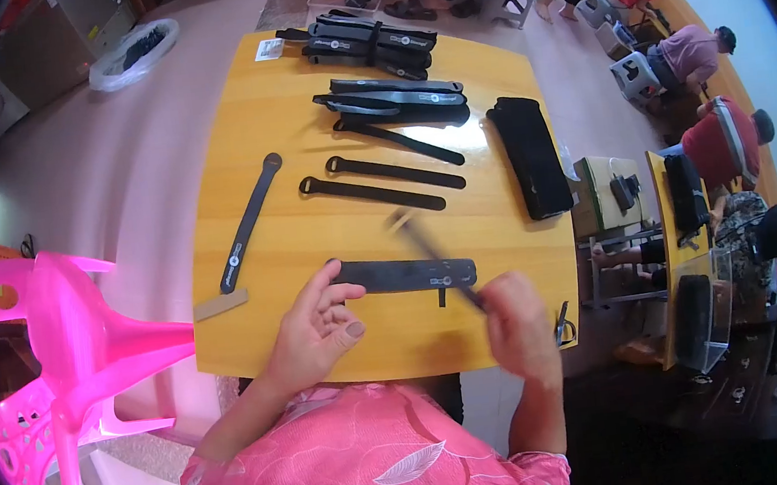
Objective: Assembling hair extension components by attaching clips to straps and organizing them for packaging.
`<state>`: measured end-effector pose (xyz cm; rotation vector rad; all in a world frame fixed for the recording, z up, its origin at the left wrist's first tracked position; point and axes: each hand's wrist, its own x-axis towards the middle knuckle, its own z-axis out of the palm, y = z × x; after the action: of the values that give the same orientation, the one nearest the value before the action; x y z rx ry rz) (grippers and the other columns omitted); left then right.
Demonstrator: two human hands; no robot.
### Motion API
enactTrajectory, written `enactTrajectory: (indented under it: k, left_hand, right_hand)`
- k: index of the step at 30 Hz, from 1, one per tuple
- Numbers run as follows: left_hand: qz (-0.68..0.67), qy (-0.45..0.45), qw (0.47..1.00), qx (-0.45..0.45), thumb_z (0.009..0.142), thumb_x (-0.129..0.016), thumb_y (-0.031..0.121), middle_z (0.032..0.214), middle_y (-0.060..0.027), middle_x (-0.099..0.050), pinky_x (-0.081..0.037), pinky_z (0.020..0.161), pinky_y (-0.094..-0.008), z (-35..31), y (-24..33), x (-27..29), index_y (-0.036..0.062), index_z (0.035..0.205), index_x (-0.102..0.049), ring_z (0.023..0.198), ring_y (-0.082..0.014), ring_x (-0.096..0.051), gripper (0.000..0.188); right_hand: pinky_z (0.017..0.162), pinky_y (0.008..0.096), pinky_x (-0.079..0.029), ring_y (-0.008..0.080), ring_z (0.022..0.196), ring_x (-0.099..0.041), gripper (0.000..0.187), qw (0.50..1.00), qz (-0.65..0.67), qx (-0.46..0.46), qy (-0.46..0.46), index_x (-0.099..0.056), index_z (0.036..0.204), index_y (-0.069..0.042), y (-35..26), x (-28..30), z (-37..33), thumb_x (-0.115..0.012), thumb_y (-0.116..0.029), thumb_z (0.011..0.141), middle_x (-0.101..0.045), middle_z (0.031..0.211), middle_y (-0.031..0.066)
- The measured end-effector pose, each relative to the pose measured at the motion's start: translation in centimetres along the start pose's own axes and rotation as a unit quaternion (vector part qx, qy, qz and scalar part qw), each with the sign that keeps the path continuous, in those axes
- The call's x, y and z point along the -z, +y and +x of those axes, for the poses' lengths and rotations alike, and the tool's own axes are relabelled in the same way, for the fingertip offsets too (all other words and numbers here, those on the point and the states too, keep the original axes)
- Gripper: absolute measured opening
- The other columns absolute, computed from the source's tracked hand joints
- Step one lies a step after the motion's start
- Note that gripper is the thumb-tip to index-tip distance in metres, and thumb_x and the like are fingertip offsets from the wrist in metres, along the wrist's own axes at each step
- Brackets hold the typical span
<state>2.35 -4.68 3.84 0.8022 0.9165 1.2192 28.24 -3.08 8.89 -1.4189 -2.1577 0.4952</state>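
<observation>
Raised over the near part of the table, my right hand (518, 323) is closed on the near end of a narrow dark strap (432, 249), which slants up and to the left and is smeared by motion. Beneath it lies a wide flat black band (397, 275) with white print near its right end. A small black tab (442, 297) juts from its near edge. My left hand (315, 326) is at the band's left end, fingers spread and slightly curled, holding nothing. Whether its fingertips touch the band, I cannot tell. Beyond are two black straps (395, 173) with looped ends.
Bundled black straps (368, 44) and a loose pile (402, 99) occupy the far table. A black stack (529, 157) is at right, scissors (563, 324) near the right corner. One printed strap (249, 224) lies left. A pink plastic chair (71, 371) adjoins the table; people sit at right.
</observation>
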Motion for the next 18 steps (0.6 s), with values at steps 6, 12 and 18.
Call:
enactTrajectory:
  k: [6,12,18]
  left_hand:
    - [-0.009,-0.093,0.992,0.08,0.09,-0.06,0.008,0.09,-0.0097,-0.063,-0.039,0.051,-0.0175,0.0,-0.5,3.6,-0.0018,0.111,-0.059,0.064,-0.0075,-0.056,0.023]
    - [0.118,0.031,0.989,0.087,0.089,-0.061,0.009,0.073,-0.0038,-0.059,-0.04,0.049,-0.0179,-0.2,0.3,3.2,-0.0014,0.099,-0.063,0.056,-0.0052,-0.052,0.014]
    - [0.086,0.047,0.991,0.094,0.089,-0.061,0.01,0.068,-0.003,-0.059,-0.04,0.048,-0.0181,-0.2,0.2,4.6,-0.0004,0.095,-0.062,0.055,-0.0068,-0.054,0.012]
  right_hand:
    - [0.07,0.0419,-0.045,0.0386,0.082,-0.053,0.012,0.973,0.118,-0.028,-0.194,-0.052,0.088,0.001,-2.3,-2.8,-1.3,-0.053,0.004,0.077,-0.051,0.087,0.0211]
    - [0.054,0.0318,-0.047,0.0202,0.059,-0.058,0.005,0.865,0.253,-0.245,-0.356,-0.053,0.093,-0.001,-1.6,-2.7,-0.4,-0.051,-0.002,0.088,-0.057,0.073,0.0106]
    - [0.052,0.0218,-0.041,0.0067,0.055,-0.048,0.011,0.856,0.415,-0.26,-0.167,-0.059,0.099,-0.001,2.4,-2.6,-2.2,-0.054,-0.002,0.089,-0.056,0.073,-0.0011]
